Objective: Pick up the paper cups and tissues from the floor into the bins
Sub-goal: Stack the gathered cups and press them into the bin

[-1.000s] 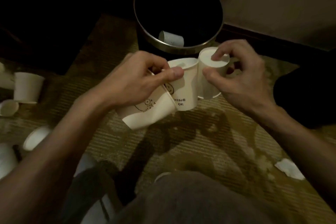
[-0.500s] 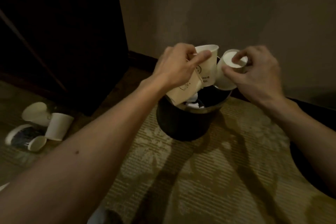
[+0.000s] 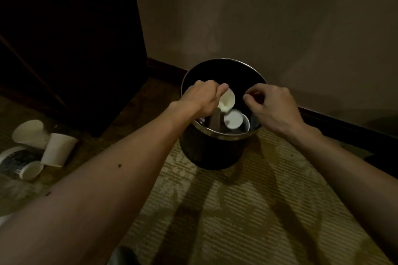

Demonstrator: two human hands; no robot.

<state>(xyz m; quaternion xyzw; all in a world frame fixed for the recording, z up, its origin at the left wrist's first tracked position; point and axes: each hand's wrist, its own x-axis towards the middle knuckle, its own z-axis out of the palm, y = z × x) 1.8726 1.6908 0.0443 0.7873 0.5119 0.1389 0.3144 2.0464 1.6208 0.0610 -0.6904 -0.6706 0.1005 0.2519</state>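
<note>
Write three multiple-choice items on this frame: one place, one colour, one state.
1. Where do the loose cups lie? A. left of the bin B. right of the bin C. on a table
2. What colour is the bin? A. white B. black C. red
3. What does the left hand hold? A. nothing B. a tissue C. a cup
1 A: they lie on the floor at the left. 2 B: its wall is black. 3 C: fingers grip a cup over the bin.

The left hand [image 3: 200, 99] covers part of the paper cup [image 3: 227, 101] it holds above the bin [image 3: 211, 153]. At the left edge of the floor [image 3: 247, 211], a patterned object [image 3: 13, 161] is cut off, unidentifiable.
</note>
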